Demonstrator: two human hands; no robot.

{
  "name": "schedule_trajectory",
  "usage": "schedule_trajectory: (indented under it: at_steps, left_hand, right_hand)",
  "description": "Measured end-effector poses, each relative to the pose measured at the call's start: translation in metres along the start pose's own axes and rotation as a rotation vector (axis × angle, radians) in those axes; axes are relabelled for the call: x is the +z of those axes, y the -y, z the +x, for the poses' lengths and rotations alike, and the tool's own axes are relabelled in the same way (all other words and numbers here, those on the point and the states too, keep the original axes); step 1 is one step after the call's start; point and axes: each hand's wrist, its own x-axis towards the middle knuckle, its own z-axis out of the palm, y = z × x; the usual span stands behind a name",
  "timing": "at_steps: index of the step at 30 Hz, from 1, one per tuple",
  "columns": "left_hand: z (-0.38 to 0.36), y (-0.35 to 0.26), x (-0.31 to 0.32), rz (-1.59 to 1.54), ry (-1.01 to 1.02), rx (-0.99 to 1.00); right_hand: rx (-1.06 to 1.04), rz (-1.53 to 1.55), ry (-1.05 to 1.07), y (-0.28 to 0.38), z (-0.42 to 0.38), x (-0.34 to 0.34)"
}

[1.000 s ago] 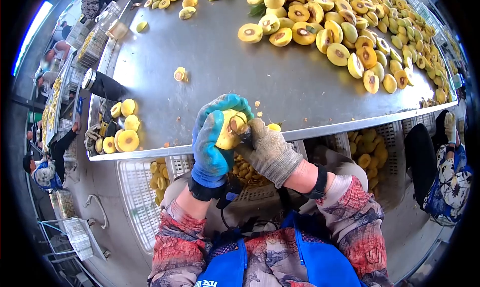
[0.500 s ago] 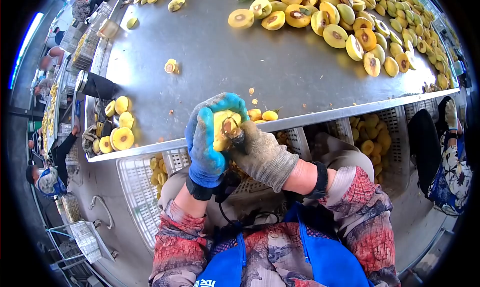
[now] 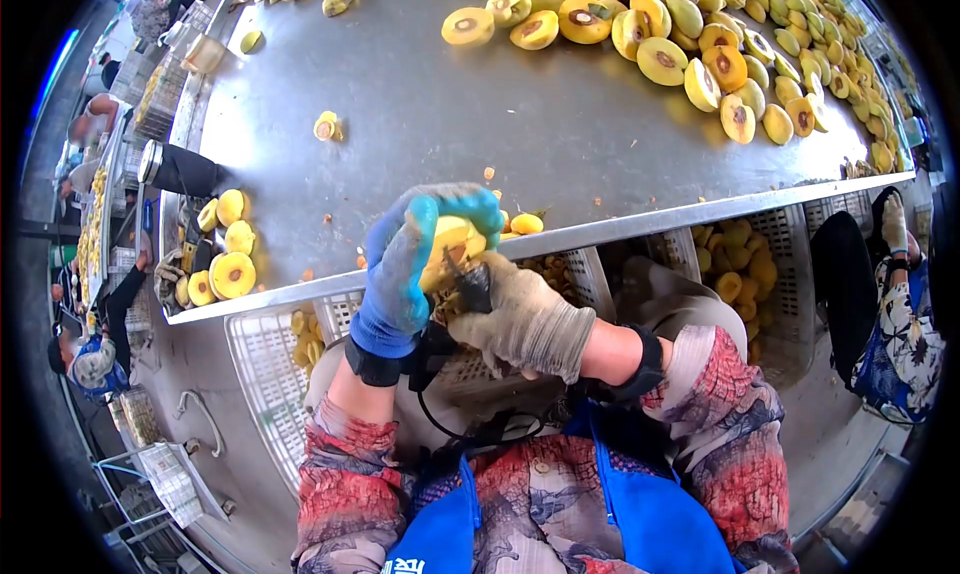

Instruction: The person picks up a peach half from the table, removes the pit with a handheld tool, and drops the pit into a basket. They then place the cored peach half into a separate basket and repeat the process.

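The blue-gloved left hand is curled around a yellow peach half, while the grey-gloved right hand, just beside it, grips a dark-handled tool whose tip meets the cut flesh. Beyond both hands lies a metal tabletop, bearing heaped peach halves ahead to their right and a smaller cluster of halves left of the left hand.

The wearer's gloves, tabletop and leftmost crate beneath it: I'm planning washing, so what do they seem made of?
Left glove: probably blue knit with a rubbery coating, by its turquoise sheen.
Right glove: matte greyish knit, given its ribbed cuff.
Tabletop: probably smooth metal, from its grey sheen and bright reflections.
Crate: likely moulded white plastic, from its slotted walls.
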Motion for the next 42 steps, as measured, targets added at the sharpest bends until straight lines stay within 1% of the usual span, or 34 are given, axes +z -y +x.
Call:
schedule_trajectory:
  at_steps: [2,3,5,8,9,10,11,12,14,15,16,18,21,24,25,28,29,30,32,33,36,37,40,41,42]
  left_hand:
    - [0.007,0.009,0.009,-0.046,-0.060,0.148]
    - [0.007,0.004,0.020,-0.106,-0.157,0.179]
    - [0.002,0.008,0.016,-0.075,-0.130,0.128]
    - [-0.008,0.010,0.007,-0.077,-0.139,0.030]
    - [-0.010,0.007,0.008,-0.052,-0.138,0.003]
    - [-0.010,0.005,0.010,-0.033,-0.131,-0.018]
    - [-0.010,0.009,0.012,0.007,-0.155,0.007]
    - [-0.010,0.007,0.013,-0.022,-0.131,0.009]
    - [-0.009,0.005,0.013,-0.007,-0.098,0.039]
    - [-0.009,0.005,0.012,0.032,-0.084,0.069]
    - [-0.010,0.008,0.016,0.084,-0.127,0.110]
    - [-0.010,0.007,0.017,0.065,-0.159,-0.018]
    - [-0.013,0.010,0.019,0.028,-0.187,-0.032]
    - [-0.016,0.018,0.017,0.284,-0.194,0.161]
    - [-0.015,0.016,0.021,0.199,-0.218,0.123]
    - [-0.011,0.010,0.021,-0.040,-0.164,-0.068]
    - [-0.011,0.010,0.019,0.020,-0.143,-0.070]
    - [-0.010,0.009,0.017,0.037,-0.101,-0.102]
    - [-0.009,0.004,0.013,0.071,-0.014,-0.170]
    - [-0.009,0.003,0.009,0.072,0.044,-0.210]
    - [-0.008,-0.004,0.009,0.087,0.113,-0.278]
    - [-0.006,-0.005,0.006,0.173,0.154,-0.280]
    - [-0.006,-0.013,0.013,0.141,0.145,-0.319]
    - [-0.007,-0.014,0.013,0.119,0.147,-0.367]
    - [-0.007,-0.017,0.013,0.112,0.178,-0.362]
  right_hand:
    - [0.055,0.187,0.092,0.013,-0.003,-0.017]
    - [0.106,0.286,0.131,0.022,-0.006,-0.025]
    - [0.008,0.210,0.020,0.015,-0.003,-0.016]
    - [-0.332,0.088,-0.185,-0.033,0.019,0.019]
    - [-0.077,0.167,-0.014,-0.002,0.002,0.001]
    - [0.081,0.283,0.124,0.009,-0.006,-0.008]
    - [0.252,0.376,0.245,0.021,-0.014,-0.018]
    - [0.214,0.499,0.256,0.018,-0.018,-0.017]
    - [0.214,0.452,0.252,0.016,-0.020,-0.016]
    - [0.027,0.235,0.113,0.000,-0.010,-0.004]
    - [-0.120,-0.010,-0.061,-0.017,-0.001,0.007]
    - [-0.288,-0.068,-0.175,-0.036,0.007,0.019]
    - [0.235,0.230,0.247,0.018,-0.017,-0.018]
    - [0.232,0.278,0.217,0.012,-0.015,-0.011]
    - [0.266,0.308,0.230,0.015,-0.016,-0.012]
    - [0.262,0.376,0.258,0.015,-0.019,-0.015]
    - [0.216,0.306,0.221,0.011,-0.018,-0.012]
    - [0.238,0.187,0.223,0.009,-0.014,-0.009]
    - [0.313,0.257,0.282,0.009,-0.017,-0.010]
    - [0.271,0.430,0.318,-0.001,-0.017,-0.007]
    - [0.236,0.441,0.347,-0.010,-0.016,-0.001]
    - [0.232,0.356,0.292,-0.007,-0.019,0.000]
    - [0.261,0.522,0.374,0.003,-0.027,-0.009]
    - [0.224,0.597,0.394,-0.011,-0.027,-0.002]
    - [0.219,0.633,0.434,-0.012,-0.028,-0.002]
